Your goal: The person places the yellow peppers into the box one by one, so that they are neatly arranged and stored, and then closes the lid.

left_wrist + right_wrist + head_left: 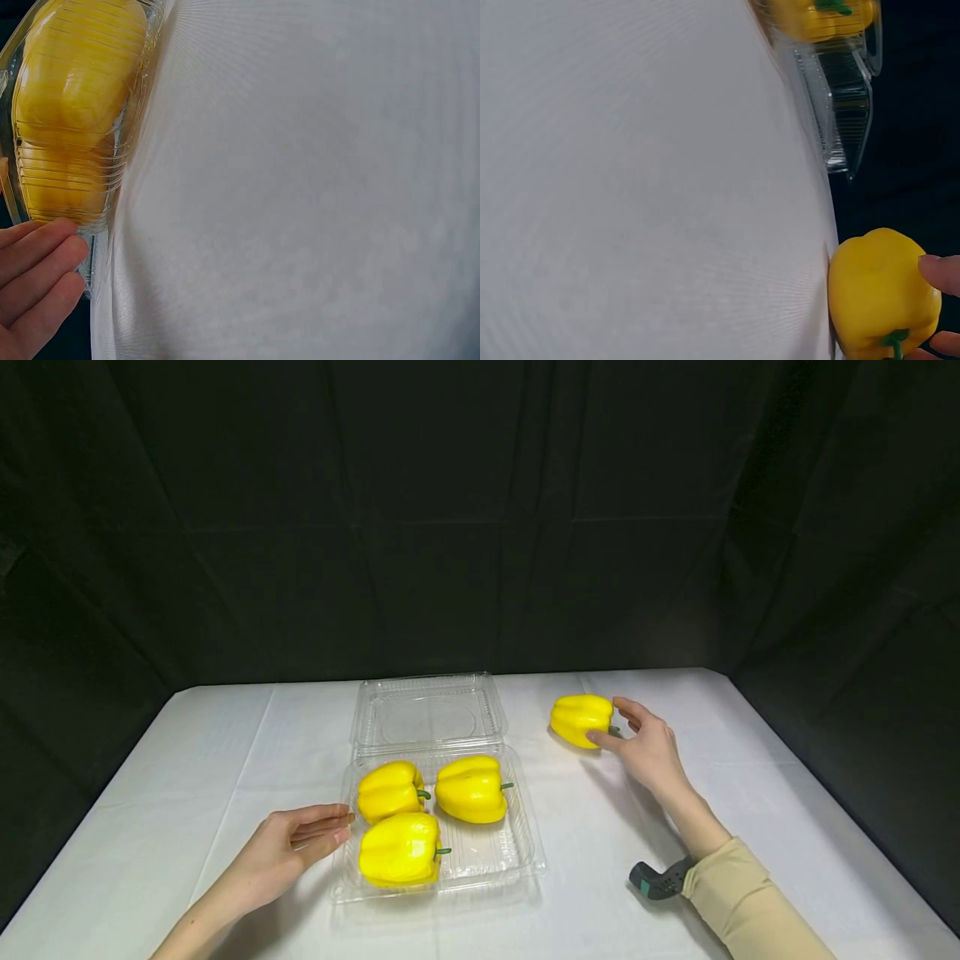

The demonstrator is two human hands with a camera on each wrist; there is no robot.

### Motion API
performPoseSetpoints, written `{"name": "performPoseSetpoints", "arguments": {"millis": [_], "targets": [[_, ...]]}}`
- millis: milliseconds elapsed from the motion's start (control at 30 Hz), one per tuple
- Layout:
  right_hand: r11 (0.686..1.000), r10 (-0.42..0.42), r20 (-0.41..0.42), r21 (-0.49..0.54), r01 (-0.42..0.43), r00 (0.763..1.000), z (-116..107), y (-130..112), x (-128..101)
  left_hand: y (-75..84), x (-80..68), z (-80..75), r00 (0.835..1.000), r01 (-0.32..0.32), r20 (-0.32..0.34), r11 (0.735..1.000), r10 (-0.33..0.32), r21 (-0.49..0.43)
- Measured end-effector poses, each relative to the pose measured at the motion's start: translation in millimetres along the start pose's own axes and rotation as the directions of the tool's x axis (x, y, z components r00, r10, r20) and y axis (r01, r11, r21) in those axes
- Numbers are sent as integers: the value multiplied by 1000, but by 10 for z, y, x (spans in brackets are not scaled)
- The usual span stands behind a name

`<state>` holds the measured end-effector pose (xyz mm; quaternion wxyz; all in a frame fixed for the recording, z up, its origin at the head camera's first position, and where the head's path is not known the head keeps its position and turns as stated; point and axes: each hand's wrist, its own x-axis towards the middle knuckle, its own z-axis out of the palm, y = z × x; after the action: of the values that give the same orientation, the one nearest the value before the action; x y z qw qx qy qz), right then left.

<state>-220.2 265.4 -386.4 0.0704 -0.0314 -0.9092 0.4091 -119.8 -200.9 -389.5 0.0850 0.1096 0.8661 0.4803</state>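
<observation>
Three yellow bell peppers lie in the base of a clear plastic clamshell container (487, 860): one pepper (390, 792) at back left, one (471, 789) at right, one (400, 850) at front left. At the container's left side, my left hand (281, 852) has its fingers nearly straight, fingertips at the wall; the left wrist view shows this hand (37, 285) beside the ribbed plastic. Right of the container, my right hand (648, 747) holds another yellow bell pepper (579, 718) by its stem end, thumb on the near side (881, 292). This pepper appears low at the tabletop.
The container's clear lid (427, 714) lies folded back behind its base. A white cloth (247, 760) covers the table, with black curtains (450, 527) behind and at the sides. A dark device (660, 881) sits at my right wrist, by a beige sleeve (750, 902).
</observation>
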Motion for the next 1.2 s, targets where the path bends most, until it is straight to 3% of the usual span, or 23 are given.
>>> {"name": "performPoseSetpoints", "arguments": {"millis": [1200], "targets": [[997,-32,-12,75,33,999,125,191,61,-15,2,12,1000,17,7,1000,-17,-20]]}}
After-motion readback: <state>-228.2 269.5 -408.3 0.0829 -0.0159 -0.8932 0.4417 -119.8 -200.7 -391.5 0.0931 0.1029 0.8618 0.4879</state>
